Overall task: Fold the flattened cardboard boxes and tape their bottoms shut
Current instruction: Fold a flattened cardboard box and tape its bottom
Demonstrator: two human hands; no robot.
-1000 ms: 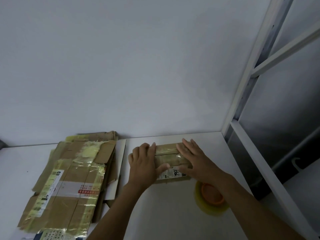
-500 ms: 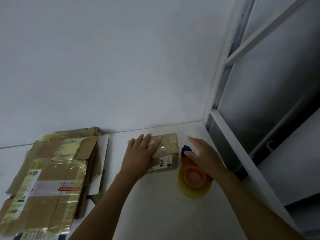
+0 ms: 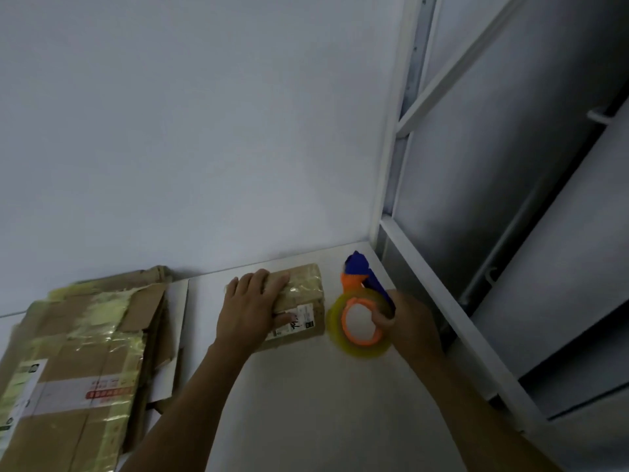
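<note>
The small brown cardboard box (image 3: pixel 304 287) sits on the white surface (image 3: pixel 306 403). Its white label (image 3: pixel 301 317) has black writing too blurry to read. The left hand (image 3: pixel 250 308) lies flat on it, grip released. Right of the box, the right hand (image 3: pixel 410 323) grasps the yellow tape roll with orange middle (image 3: pixel 357 338). Left of the box, flat brown cardboard boxes (image 3: pixel 78 352) are cut off.

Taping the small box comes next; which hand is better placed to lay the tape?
Right. The right hand grips the tape dispenser just beside the small box, while the left hand lies flat on top of that box, likely steadying it.
</note>
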